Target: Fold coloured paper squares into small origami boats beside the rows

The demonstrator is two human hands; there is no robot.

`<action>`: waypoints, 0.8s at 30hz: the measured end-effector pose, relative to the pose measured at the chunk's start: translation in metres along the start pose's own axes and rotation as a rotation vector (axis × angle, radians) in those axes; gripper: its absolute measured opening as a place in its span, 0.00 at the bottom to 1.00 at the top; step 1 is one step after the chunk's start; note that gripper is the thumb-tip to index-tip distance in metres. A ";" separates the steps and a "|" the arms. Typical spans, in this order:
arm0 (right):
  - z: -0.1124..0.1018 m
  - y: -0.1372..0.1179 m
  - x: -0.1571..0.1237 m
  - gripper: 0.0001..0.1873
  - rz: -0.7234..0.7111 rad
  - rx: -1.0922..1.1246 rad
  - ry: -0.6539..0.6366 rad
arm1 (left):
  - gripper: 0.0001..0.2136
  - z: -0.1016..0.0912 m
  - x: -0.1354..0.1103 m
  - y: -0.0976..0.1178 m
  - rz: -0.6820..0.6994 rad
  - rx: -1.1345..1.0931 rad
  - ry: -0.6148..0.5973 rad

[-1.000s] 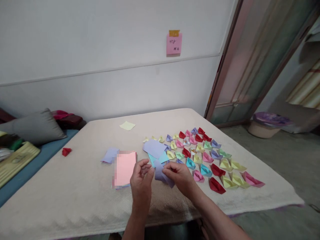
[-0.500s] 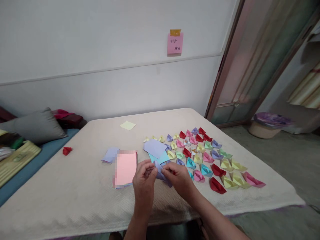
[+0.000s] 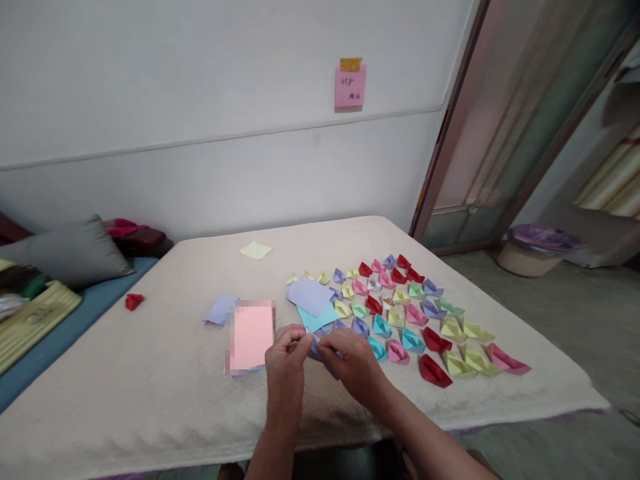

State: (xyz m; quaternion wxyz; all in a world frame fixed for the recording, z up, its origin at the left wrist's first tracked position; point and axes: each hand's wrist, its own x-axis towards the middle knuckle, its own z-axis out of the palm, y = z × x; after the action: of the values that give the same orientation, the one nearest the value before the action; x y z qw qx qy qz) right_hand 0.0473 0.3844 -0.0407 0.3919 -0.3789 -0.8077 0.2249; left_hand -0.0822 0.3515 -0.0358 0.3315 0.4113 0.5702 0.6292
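Between my hands, above the table's front part, is a folded piece of lavender paper (image 3: 315, 348), mostly covered by fingers. My left hand (image 3: 289, 353) pinches its left side, thumb against the fingers. On the other side, my right hand (image 3: 350, 353) grips it with thumb and curled fingers. Just beyond lie a flat lavender sheet (image 3: 311, 295) and a turquoise sheet (image 3: 320, 317) partly beneath it. To the left sits a stack of pink paper (image 3: 254, 335), with a lavender paper (image 3: 222, 310) beside it. Many folded paper boats, such as a red one (image 3: 435, 371), stand in rows at the right.
A pale cloth covers the table (image 3: 150, 393). A pale yellow sheet (image 3: 256, 251) lies toward the back, and a small crumpled-looking red paper piece (image 3: 134, 301) at far left. A pink note (image 3: 350, 87) is taped to the wall. A lined bin (image 3: 533, 257) stands on the floor at right.
My right hand has shifted slightly left, closer to my left hand, and its fingers now cover more of the lavender paper. The sheets and boats on the table have stayed put.
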 end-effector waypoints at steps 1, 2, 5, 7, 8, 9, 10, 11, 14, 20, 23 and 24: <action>0.000 0.000 0.001 0.15 0.032 0.052 -0.005 | 0.04 0.000 0.000 0.001 -0.013 -0.018 -0.006; -0.001 0.000 0.001 0.14 0.075 0.118 -0.007 | 0.05 0.000 -0.001 0.003 -0.038 -0.047 -0.019; -0.003 0.002 0.004 0.12 0.241 0.372 -0.020 | 0.09 0.002 -0.002 0.007 -0.135 -0.191 -0.058; -0.005 0.004 0.006 0.11 0.343 0.547 -0.051 | 0.10 0.002 -0.002 0.009 -0.190 -0.309 -0.062; -0.006 0.005 0.007 0.11 0.384 0.625 -0.071 | 0.09 0.002 -0.002 0.010 -0.206 -0.359 -0.061; -0.007 0.006 0.007 0.11 0.417 0.691 -0.088 | 0.08 0.002 -0.002 0.010 -0.218 -0.395 -0.067; -0.008 0.006 0.007 0.11 0.442 0.745 -0.102 | 0.07 0.001 -0.002 0.009 -0.225 -0.418 -0.078; -0.008 0.006 0.007 0.11 0.461 0.790 -0.109 | 0.05 0.001 -0.001 0.009 -0.230 -0.428 -0.092; -0.008 0.007 0.006 0.12 0.492 0.874 -0.114 | 0.08 0.002 0.000 0.006 -0.231 -0.429 -0.113; -0.006 0.007 0.005 0.12 0.495 0.895 -0.136 | 0.07 0.006 -0.003 0.002 -0.193 -0.387 -0.107; -0.005 0.006 0.005 0.11 0.464 0.850 -0.134 | 0.05 0.005 -0.004 0.003 -0.173 -0.269 -0.120; -0.005 0.006 0.005 0.11 0.457 0.835 -0.136 | 0.05 0.005 -0.005 0.004 -0.169 -0.235 -0.118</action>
State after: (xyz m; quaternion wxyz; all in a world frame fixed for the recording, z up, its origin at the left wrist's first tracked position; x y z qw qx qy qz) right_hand 0.0517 0.3925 -0.0387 0.3974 -0.3413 -0.5680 0.6348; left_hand -0.0751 0.3486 -0.0323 0.4623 0.3563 0.5047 0.6361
